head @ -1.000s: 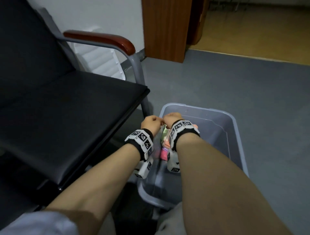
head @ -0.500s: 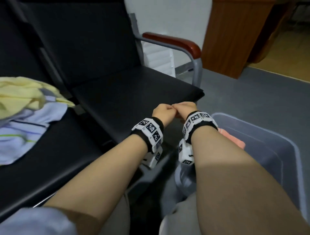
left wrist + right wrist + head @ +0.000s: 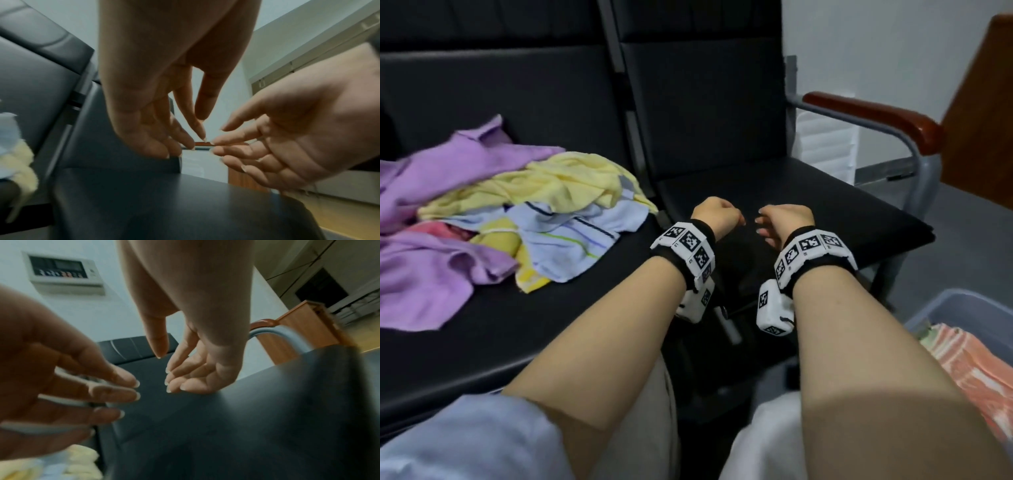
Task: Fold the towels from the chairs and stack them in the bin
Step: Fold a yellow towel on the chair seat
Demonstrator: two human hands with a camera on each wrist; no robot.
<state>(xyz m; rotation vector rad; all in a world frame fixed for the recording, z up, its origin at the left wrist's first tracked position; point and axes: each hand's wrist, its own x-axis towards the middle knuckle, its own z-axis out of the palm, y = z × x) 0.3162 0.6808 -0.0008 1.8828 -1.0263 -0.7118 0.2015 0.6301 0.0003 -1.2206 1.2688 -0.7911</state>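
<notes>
Head view, left hand [image 3: 714,216], right hand [image 3: 784,222] apart, empty, above bare chair seat [image 3: 808,209]

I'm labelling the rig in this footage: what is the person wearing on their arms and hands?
Both forearms are bare. Each wrist carries a black band faced with white tiles printed with black square markers, and a white camera block hangs beneath it. The left hand and right hand are gloveless. A pale short sleeve shows at the left arm.
</notes>
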